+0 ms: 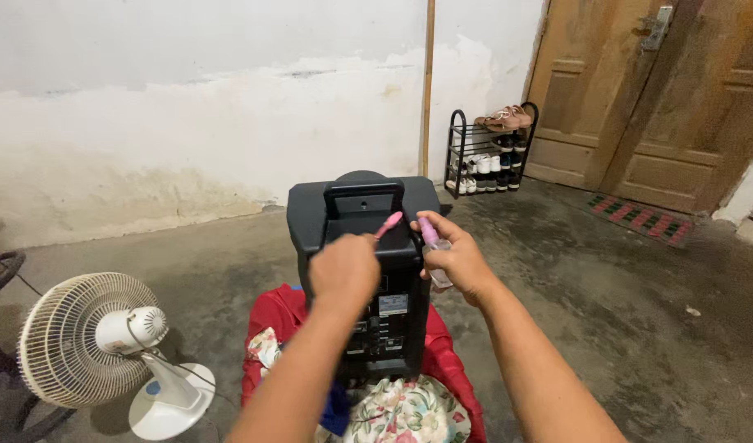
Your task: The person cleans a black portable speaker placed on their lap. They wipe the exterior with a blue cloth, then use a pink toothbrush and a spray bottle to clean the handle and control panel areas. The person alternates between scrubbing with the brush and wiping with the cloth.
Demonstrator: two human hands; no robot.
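A pink-handled tool is gripped in the left hand and a small spray bottle in the right hand, both held over the black speaker, on which no finished work is visible.

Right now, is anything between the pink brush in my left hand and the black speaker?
Nothing visible. The left hand holds the pink brush right at the black speaker, near its top handle. The right hand holds a small spray bottle beside it.
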